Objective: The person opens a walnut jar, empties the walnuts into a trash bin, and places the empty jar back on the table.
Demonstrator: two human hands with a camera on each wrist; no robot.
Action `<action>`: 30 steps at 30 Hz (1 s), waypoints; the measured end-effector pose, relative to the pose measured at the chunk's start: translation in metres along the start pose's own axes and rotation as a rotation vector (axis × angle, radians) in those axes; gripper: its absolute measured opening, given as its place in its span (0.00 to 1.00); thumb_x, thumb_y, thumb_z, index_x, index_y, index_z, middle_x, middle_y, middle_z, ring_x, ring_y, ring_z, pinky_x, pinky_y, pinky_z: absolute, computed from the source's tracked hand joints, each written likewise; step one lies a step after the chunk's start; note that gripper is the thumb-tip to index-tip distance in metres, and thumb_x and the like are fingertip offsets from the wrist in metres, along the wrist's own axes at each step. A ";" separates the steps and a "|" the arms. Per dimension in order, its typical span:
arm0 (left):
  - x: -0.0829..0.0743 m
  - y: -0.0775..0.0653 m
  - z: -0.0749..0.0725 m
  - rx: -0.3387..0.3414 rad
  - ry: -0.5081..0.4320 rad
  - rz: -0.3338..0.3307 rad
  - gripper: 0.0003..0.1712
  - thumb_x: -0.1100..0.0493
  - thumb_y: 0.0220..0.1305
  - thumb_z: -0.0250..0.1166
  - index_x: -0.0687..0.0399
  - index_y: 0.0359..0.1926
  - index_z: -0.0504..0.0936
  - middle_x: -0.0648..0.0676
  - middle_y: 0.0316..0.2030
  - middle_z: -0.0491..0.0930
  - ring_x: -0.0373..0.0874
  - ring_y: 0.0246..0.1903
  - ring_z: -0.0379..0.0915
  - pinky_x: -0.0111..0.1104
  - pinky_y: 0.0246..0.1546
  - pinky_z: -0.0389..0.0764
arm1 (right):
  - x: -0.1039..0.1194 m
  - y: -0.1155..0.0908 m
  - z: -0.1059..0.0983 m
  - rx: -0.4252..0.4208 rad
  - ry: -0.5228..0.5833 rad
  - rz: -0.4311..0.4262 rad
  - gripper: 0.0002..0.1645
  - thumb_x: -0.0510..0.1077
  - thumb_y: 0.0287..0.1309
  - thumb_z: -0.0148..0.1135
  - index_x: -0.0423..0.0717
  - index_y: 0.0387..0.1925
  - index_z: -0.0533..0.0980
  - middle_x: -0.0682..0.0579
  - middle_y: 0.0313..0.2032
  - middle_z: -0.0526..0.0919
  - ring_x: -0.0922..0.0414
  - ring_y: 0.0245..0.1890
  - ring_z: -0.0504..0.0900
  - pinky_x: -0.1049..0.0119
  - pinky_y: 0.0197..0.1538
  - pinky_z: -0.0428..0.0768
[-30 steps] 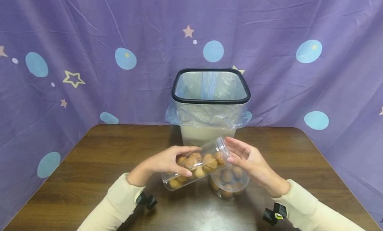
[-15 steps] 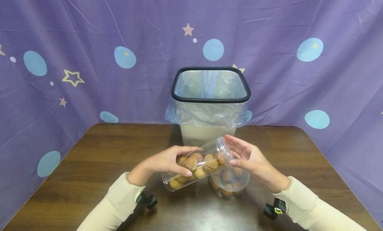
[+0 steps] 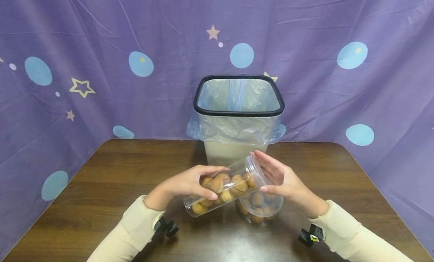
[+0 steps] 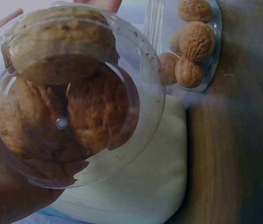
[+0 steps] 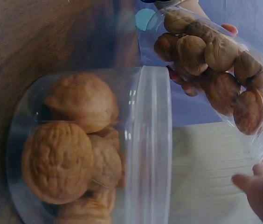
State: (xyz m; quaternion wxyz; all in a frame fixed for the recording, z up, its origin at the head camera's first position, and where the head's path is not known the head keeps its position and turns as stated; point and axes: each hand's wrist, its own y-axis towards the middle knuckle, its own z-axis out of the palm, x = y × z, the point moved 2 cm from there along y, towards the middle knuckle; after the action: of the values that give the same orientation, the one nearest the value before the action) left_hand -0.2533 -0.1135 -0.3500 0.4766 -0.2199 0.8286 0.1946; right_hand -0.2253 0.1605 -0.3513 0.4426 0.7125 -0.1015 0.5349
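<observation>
My left hand [image 3: 190,184] grips a tall clear jar [image 3: 211,207] of walnuts [image 3: 239,184], tilted with its lid end up to the right. The clear lid [image 3: 253,167] is on the jar. Around that end my right hand [image 3: 288,183] is spread, its fingers extended behind the lid and its thumb near the front edge. A small gap shows between the right thumb and the lid in the right wrist view; whether the fingers touch it cannot be told. Below stands a shorter clear jar [image 5: 148,144], lidded, also with walnuts.
A pale bin [image 3: 234,152] with a black rim and a bluish plastic liner [image 3: 237,130] stands right behind the jars. Brown wooden tabletop [image 3: 135,167] extends to both sides. A purple patterned curtain [image 3: 169,66] hangs behind and at the sides.
My right hand's thumb has moved slightly down and its fingertips slightly up, so the hand is spread wider around the lid. The left hand and both jars stay almost still.
</observation>
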 end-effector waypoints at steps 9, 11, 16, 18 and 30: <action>-0.001 -0.001 0.000 -0.019 0.012 -0.020 0.42 0.61 0.52 0.71 0.60 0.67 0.64 0.57 0.53 0.77 0.42 0.49 0.75 0.33 0.50 0.76 | 0.015 -0.001 0.005 -0.238 -0.228 0.172 0.35 0.36 0.62 0.54 0.25 0.66 0.54 0.30 0.64 0.62 0.64 0.61 0.69 0.74 0.60 0.68; -0.001 -0.002 0.000 -0.024 0.022 -0.025 0.42 0.60 0.52 0.71 0.59 0.67 0.64 0.56 0.53 0.77 0.42 0.48 0.75 0.33 0.50 0.77 | 0.018 -0.001 0.007 -0.280 -0.263 0.259 0.33 0.38 0.63 0.52 0.27 0.65 0.56 0.30 0.62 0.65 0.66 0.57 0.73 0.75 0.57 0.70; -0.002 -0.002 0.000 -0.029 0.053 -0.031 0.42 0.58 0.51 0.72 0.57 0.67 0.64 0.54 0.53 0.78 0.42 0.48 0.75 0.34 0.50 0.77 | 0.022 -0.001 0.012 -0.328 -0.281 0.393 0.32 0.40 0.64 0.53 0.27 0.64 0.59 0.30 0.60 0.68 0.69 0.52 0.76 0.75 0.55 0.72; -0.003 -0.002 0.001 -0.035 0.066 -0.036 0.43 0.57 0.51 0.72 0.56 0.67 0.65 0.53 0.53 0.78 0.41 0.48 0.76 0.33 0.50 0.77 | 0.023 -0.002 0.014 -0.338 -0.272 0.429 0.32 0.42 0.64 0.53 0.26 0.63 0.59 0.30 0.60 0.68 0.67 0.52 0.76 0.75 0.54 0.72; -0.005 -0.002 0.001 -0.060 0.114 -0.052 0.43 0.56 0.49 0.73 0.54 0.67 0.65 0.51 0.51 0.79 0.40 0.46 0.76 0.32 0.50 0.77 | 0.025 -0.004 0.021 -0.375 -0.276 0.486 0.35 0.43 0.61 0.58 0.27 0.63 0.61 0.30 0.60 0.69 0.40 0.60 0.69 0.69 0.57 0.72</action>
State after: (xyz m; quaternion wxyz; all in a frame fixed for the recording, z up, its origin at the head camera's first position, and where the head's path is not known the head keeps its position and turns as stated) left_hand -0.2493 -0.1142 -0.3466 0.4266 -0.2662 0.8423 0.1940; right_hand -0.1988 0.1554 -0.3328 0.4074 0.6394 -0.4239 0.4955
